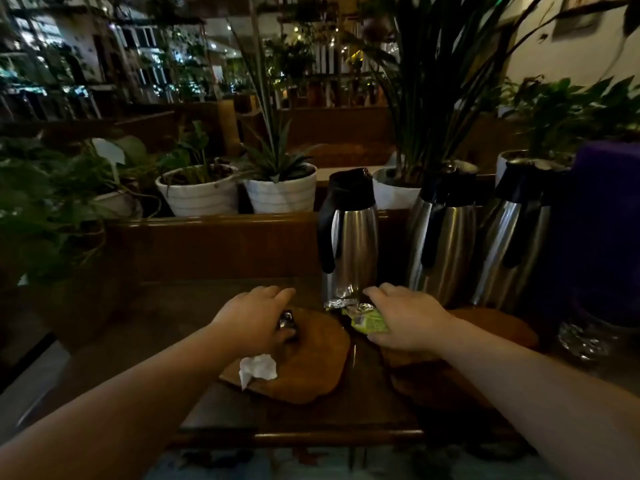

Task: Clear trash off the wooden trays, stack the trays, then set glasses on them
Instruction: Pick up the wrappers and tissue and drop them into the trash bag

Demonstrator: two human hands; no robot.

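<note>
Wooden tray (pixel 308 355) is lying under my left hand (pixel 254 315), fingers pinching a dark wrapper (pixel 286 322); my right hand (pixel 403 320) is clutching a green packet (pixel 369 322).

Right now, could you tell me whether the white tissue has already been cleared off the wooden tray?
No, the crumpled tissue lies on the near left part of the tray, just under the left forearm.

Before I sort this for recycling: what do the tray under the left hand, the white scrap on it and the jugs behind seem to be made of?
The tray looks like wood, matte brown with an uneven edge. The white scrap looks like crumpled tissue paper, soft and creased. The nearest jug looks like brushed steel, with streaky reflections and a dark, probably plastic, lid and handle.
</note>
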